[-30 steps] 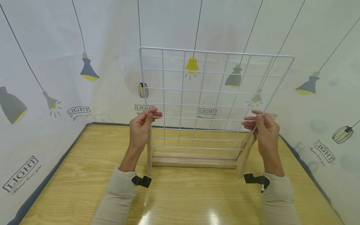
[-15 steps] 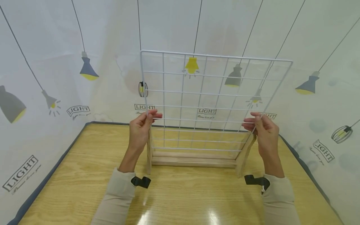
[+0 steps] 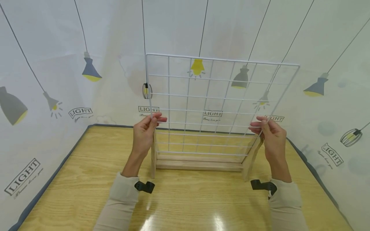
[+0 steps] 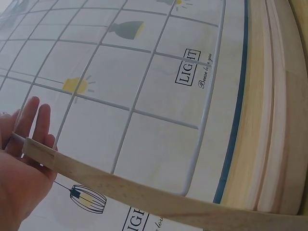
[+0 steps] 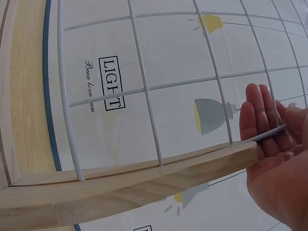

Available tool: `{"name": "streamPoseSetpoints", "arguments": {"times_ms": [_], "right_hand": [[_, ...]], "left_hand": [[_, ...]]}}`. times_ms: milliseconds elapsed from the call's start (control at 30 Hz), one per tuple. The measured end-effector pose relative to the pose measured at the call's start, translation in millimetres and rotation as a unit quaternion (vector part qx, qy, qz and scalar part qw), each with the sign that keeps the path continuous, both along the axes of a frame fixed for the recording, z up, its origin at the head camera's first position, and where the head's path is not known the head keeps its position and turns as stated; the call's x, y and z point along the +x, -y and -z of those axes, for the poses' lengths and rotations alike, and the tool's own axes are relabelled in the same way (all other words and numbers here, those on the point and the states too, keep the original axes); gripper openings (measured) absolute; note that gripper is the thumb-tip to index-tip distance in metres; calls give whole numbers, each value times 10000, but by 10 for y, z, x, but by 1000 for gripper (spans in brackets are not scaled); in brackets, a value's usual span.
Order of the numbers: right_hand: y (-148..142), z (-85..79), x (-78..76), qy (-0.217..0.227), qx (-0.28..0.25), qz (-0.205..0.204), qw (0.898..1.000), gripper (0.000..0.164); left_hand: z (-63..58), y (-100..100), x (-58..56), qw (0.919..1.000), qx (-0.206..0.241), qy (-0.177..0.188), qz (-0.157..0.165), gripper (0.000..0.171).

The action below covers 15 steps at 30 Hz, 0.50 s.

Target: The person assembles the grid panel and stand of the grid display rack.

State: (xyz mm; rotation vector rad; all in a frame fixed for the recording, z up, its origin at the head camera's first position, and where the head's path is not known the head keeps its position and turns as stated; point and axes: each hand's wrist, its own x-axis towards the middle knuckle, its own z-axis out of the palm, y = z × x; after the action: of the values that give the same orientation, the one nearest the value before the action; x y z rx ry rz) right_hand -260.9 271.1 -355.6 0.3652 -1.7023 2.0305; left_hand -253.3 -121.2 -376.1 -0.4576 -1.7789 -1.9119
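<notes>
A white wire grid panel [image 3: 206,97] stands upright between the two posts of a pale wooden stand [image 3: 199,166] in the head view. My left hand [image 3: 144,126] pinches the panel's left side bar between thumb and fingers, just over the top of the left post [image 4: 110,184]. On the other side my right hand [image 3: 273,133] pinches the right side bar above the right post [image 5: 207,168]. In the right wrist view the side bar runs into the groove of that post. The panel's bottom bar hangs a gap above the stand's base rail.
The stand rests on a wood-grain table [image 3: 185,199] with a dark blue edge [image 3: 57,163]. Behind it and at both sides rises a white sheet [image 3: 115,64] printed with hanging lamps. Black wrist cameras [image 3: 145,186] sit at both cuffs.
The grid panel has come down slightly and its top edge is lower. My right hand has sunk a little with it; my left hand has hardly moved.
</notes>
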Motion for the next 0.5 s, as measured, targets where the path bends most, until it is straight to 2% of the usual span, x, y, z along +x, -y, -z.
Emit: {"name": "streamPoseSetpoints", "arguments": {"times_ms": [267,500], "right_hand": [[-17,23,7,141,5,-45,9999,23],[-23,36,11,214,43,23,9998,31]], "left_hand": [[17,12,16,10000,40,24,65,29],[24,24,15,10000,-15,48,27,29]]}}
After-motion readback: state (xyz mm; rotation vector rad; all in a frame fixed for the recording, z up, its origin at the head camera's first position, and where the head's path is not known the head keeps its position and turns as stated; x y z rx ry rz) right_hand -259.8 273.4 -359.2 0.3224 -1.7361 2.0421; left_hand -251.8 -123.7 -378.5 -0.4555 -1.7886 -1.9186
